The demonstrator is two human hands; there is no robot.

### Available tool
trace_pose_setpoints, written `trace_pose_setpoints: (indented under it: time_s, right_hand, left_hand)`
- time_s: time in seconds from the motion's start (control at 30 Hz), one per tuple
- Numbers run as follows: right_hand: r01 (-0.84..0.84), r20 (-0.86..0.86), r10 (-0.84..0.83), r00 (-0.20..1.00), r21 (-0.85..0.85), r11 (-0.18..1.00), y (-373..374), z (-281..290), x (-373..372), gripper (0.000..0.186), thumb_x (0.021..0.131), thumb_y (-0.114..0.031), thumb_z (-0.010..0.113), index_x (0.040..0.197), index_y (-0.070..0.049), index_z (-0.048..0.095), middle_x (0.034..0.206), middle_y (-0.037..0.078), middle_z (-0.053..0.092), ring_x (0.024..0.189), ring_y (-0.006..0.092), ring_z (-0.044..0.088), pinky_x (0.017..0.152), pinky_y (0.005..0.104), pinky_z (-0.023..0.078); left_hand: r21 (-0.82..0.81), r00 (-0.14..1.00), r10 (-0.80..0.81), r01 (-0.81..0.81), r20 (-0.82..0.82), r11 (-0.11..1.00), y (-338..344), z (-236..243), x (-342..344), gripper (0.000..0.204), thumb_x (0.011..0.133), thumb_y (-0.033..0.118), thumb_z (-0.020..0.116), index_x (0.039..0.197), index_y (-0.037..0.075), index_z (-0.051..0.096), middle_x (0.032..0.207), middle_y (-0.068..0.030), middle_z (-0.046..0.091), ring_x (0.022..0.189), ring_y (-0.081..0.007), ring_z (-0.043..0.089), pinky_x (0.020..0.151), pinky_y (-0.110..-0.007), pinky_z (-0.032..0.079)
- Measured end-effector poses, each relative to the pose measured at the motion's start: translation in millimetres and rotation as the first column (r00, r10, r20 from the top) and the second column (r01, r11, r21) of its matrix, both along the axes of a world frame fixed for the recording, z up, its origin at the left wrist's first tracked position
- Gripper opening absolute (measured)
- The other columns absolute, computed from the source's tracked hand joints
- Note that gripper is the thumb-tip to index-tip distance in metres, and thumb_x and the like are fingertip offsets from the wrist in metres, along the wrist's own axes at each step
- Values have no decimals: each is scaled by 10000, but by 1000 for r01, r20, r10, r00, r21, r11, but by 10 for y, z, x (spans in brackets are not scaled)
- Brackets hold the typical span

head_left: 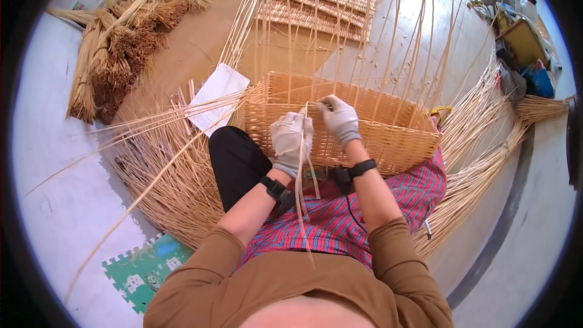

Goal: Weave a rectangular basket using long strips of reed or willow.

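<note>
A long rectangular wicker basket [358,143] lies across my lap, with many tall upright stakes rising from its far side. My left hand [292,136], in a pale work glove, is closed at the near rim around wicker strands [299,191] that hang down toward my waist. My right hand [339,118], gloved too, is closed just to the right, its fingertips at a bent strand [311,104] on the rim. More long strands run out from the basket's left end. The fingers partly hide where the strands meet the weave.
Woven panels [328,0] lie on the floor ahead. Bundles of wicker rods [121,48] lean at the far left, and loose rods [164,170] spread beside my left leg. More rods [477,164] lie at the right. A white paper sheet [218,97] rests near the basket's left end.
</note>
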State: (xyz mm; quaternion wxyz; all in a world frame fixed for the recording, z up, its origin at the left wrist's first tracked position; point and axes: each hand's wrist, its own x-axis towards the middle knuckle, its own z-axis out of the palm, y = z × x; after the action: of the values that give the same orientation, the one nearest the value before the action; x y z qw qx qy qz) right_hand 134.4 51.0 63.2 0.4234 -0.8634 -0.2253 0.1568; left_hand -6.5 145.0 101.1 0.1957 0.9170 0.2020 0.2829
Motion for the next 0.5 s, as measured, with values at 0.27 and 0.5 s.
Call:
trace_pose_setpoints:
  time_s: [0.27,0.5]
  right_hand:
    - [-56,-239,151,959,363,930,-149,-430,198,193,942,-19,708,1102,-86,791,989,88,793,892,134,715,821,295,583]
    - [-178,-162,202,966,149,973,-207,-163,231,231,985,-68,635,1147,-163,769,1011,135,784,844,231,729,768,367,593]
  left_hand:
    - [-4,986,-104,105,-130,994,-256,-213,363,288,1023,262,550,1095,27,702,902,-148,645,885,-351,632,832,-472,469]
    - [-416,910,-340,221,-236,882,-680,-459,287,225,994,199,564,1099,46,692,1106,-185,700,1028,-407,662,872,-485,539]
